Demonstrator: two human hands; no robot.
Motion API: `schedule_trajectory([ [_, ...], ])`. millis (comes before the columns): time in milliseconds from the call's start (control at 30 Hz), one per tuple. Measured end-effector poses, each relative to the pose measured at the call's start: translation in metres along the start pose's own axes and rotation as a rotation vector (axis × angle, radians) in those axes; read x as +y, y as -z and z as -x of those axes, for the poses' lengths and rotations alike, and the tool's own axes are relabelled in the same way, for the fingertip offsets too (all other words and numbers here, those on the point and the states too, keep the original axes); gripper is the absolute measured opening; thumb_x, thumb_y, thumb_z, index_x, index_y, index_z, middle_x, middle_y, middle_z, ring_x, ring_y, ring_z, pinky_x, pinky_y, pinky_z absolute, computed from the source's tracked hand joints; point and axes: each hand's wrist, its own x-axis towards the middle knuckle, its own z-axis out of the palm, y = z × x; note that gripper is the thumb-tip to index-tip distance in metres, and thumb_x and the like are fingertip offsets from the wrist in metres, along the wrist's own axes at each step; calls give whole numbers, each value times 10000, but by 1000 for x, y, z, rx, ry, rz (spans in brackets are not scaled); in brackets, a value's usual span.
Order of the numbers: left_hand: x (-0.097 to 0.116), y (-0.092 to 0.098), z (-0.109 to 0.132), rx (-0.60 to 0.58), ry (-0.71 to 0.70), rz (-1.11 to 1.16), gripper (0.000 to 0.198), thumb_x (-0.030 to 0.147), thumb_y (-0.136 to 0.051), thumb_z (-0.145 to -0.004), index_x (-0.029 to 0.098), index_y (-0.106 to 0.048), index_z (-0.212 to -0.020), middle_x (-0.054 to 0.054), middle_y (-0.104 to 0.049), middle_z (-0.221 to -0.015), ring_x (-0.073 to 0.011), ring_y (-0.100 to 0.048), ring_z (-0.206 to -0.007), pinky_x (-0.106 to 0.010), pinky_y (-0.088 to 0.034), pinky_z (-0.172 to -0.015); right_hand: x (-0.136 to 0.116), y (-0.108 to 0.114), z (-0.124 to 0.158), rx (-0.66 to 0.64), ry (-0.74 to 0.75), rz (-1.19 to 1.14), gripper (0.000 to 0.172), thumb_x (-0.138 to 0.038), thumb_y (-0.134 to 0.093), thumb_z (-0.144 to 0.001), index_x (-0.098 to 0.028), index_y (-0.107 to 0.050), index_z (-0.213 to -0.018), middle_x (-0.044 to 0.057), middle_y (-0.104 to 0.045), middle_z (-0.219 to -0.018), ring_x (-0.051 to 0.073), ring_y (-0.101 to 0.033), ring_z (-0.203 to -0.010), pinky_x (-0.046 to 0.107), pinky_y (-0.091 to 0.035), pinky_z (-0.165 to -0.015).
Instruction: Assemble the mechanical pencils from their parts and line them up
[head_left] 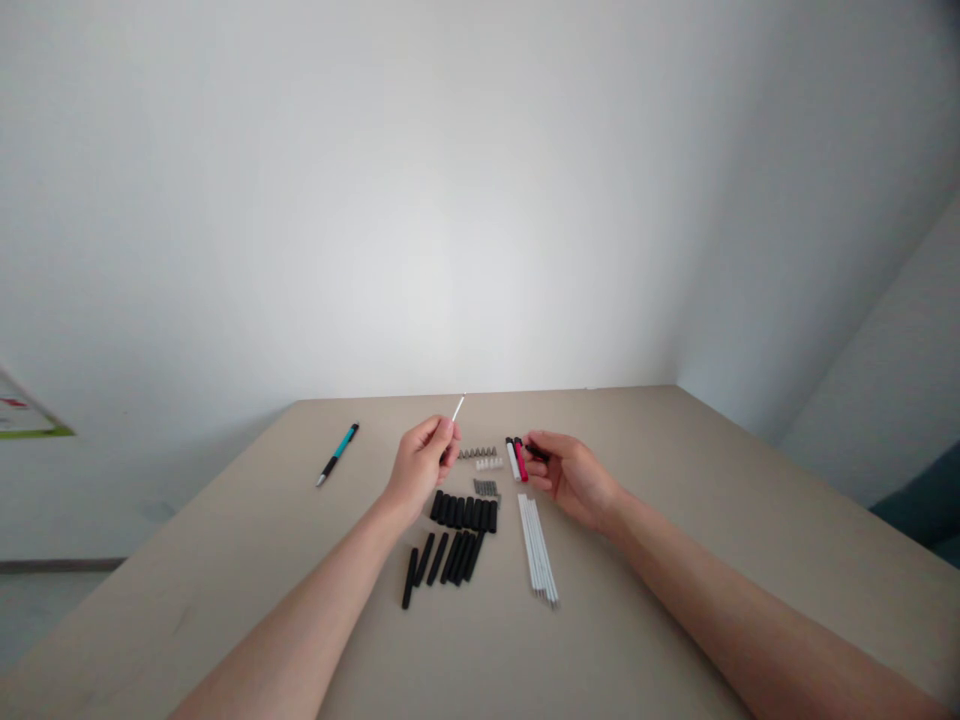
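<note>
The left hand (426, 458) is pinched on a thin white rod (459, 407), thumb against fingers, above the middle of the table (615, 650); the rod tilts up and to the right, its tip toward the far edge. The right hand (566, 472) has its fingertips closed around a small dark piece (537, 453), well apart from the left hand.

Between the hands lie a row of springs (478, 453), small translucent pieces (490, 464) just nearer, then small grey pieces (485, 488). Beside the right fingers, a white barrel (513, 461) and a red barrel (520, 462), both with black ends, lie side by side.

Nearer on the left are a row of thick black tubes (469, 514) and a row of slimmer black tubes (448, 558); to their right, a bundle of white rods (537, 545). A teal-and-black pen (338, 455) lies slanted at the far left, apart from the rest
</note>
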Motion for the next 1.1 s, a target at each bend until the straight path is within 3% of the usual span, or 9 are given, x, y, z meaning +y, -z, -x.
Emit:
schedule_trajectory([
  [67, 0, 0, 0, 1, 3, -9, 342, 485, -535, -834, 158, -506, -739, 60, -410, -494, -18, -244, -375, -136, -153, -356, 4, -1, 2, -1, 88, 352, 224, -349, -564, -764, -157, -554, -649, -48, -385, -507, 77, -280, -439, 214, -203, -424],
  [133, 1, -1, 1, -5, 5, -22, 340, 484, -523, -841, 159, -505, -742, 61, -413, -497, -17, -240, -374, -137, -152, -357, 5, -3, 6, -42, 238, 730, 298, -374, -524, -809, -143, -613, -642, -38, -412, -503, 91, -336, -473, 226, -249, -469],
  [233, 2, -2, 1, -12, 11, -54, 333, 481, -505, -851, 163, -502, -751, 63, -413, -498, -20, -238, -374, -141, -152, -362, 2, -5, 13, -128, 353, 1015, 317, -395, -527, -827, -145, -672, -698, -22, -498, -558, 108, -420, -541, 231, -307, -528],
  [333, 2, -2, 1, -17, 11, -110, 337, 483, -493, -852, 164, -497, -744, 66, -407, -493, -28, -243, -379, -150, -166, -374, 0, -5, 15, -184, 419, 1120, 160, -300, -637, -749, -172, -703, -818, 2, -621, -723, 132, -519, -658, 231, -379, -608],
  [433, 0, -2, 0, -42, -28, -224, 350, 488, -464, -859, 166, -500, -729, 66, -403, -485, -46, -273, -395, -167, -206, -399, 3, 0, 11, -232, 467, 1211, 152, -157, -611, -735, -191, -720, -835, 21, -674, -818, 148, -581, -750, 234, -414, -691],
  [733, 2, 2, 6, -169, -252, -876, 333, 375, -353, -924, 178, -515, -710, 42, -455, -565, -105, -424, -543, -215, -310, -557, 13, 6, 0, -317, 538, 1369, 160, -152, -617, -760, -231, -741, -822, 17, -695, -798, 164, -615, -770, 233, -425, -723],
  [1100, 7, 4, 7, -284, -251, -1116, 312, 316, -363, -917, 188, -508, -672, 35, -471, -568, -110, -429, -546, -213, -277, -549, 7, -2, 5, -373, 521, 1519, 242, -63, -549, -733, -213, -716, -825, 33, -714, -821, 185, -621, -825, 242, -413, -750],
])
